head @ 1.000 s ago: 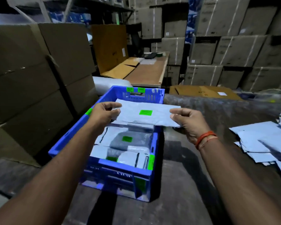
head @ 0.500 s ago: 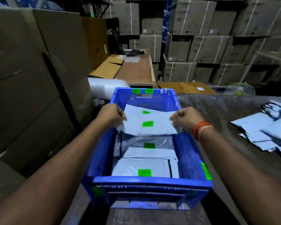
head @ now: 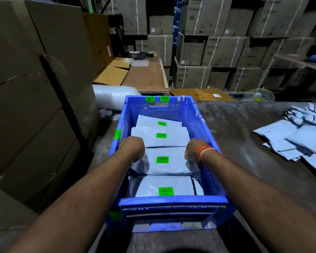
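Observation:
A blue plastic crate [head: 206, 125] stands on the dark table and holds several grey-white mailer packages with green labels. Both my hands are down inside it. My left hand [head: 133, 148] grips the left edge of one labelled package [head: 164, 167] lying in the middle of the crate. My right hand [head: 192, 150], with an orange band at its wrist, grips the package's right edge. The fingers of both hands curl downward and are mostly hidden behind the backs of the hands. More packages lie in front of it [head: 164, 187] and behind it [head: 159, 136].
A loose pile of grey mailers [head: 299, 139] lies on the table at the right. Tall cardboard boxes [head: 35, 88] stand close on the left. A bubble-wrap roll [head: 113, 97], a wooden bench [head: 144, 73] and stacked cartons [head: 217, 52] fill the back.
My hands have lowered the package from above the crate's rim down onto the packages inside. My view has moved closer and now looks straight down the crate's length.

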Demonstrator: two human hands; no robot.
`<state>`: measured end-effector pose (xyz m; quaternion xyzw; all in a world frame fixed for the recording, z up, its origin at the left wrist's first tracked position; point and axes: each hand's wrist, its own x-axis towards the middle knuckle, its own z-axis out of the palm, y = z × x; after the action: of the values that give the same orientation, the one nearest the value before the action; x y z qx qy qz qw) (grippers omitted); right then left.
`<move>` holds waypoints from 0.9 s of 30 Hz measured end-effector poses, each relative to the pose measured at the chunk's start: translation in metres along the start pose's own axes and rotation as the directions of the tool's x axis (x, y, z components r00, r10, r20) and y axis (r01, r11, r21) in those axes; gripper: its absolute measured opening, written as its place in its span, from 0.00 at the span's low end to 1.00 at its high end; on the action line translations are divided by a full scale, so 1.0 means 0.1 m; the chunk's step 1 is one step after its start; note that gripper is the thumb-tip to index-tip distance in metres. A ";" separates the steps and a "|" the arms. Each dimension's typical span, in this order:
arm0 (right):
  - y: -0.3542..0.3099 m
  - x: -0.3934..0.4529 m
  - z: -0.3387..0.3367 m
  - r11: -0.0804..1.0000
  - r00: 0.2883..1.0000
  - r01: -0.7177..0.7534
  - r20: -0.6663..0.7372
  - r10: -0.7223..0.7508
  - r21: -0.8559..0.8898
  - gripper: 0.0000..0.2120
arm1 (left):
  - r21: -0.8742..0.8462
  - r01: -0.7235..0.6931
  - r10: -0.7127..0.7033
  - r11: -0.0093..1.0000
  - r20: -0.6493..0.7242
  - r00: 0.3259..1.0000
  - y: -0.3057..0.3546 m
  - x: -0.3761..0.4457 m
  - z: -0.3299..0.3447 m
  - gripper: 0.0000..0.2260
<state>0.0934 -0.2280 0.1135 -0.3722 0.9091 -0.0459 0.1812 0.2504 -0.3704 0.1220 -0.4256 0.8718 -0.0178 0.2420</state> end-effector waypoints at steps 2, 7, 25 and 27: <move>-0.05 -0.06 0.02 0.997 1.000 0.029 0.015 -0.028 -0.072 0.18 | -0.003 -0.019 0.019 1.000 0.070 0.997 0.01 0.02 0.01 0.20; -0.05 -0.09 0.07 0.986 0.996 0.011 -0.088 -0.026 -0.164 0.17 | 0.001 0.012 -0.012 1.000 0.010 1.000 0.02 -0.05 0.03 0.22; 2.02 -0.96 -1.06 0.973 0.788 0.222 -0.600 -0.138 0.067 0.09 | -0.438 -0.588 0.097 0.679 -0.741 0.664 2.01 -1.08 -0.99 0.12; 2.67 -1.05 -1.07 0.983 0.795 0.167 -0.601 -0.085 0.082 0.09 | -0.425 -0.628 0.136 0.652 -0.749 0.649 2.55 -1.23 -1.02 0.12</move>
<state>-0.0527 0.0310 0.1860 -0.3860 0.8882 -0.2316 -0.0921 0.0828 -0.1337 0.2011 -0.2364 0.9188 0.1952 -0.2487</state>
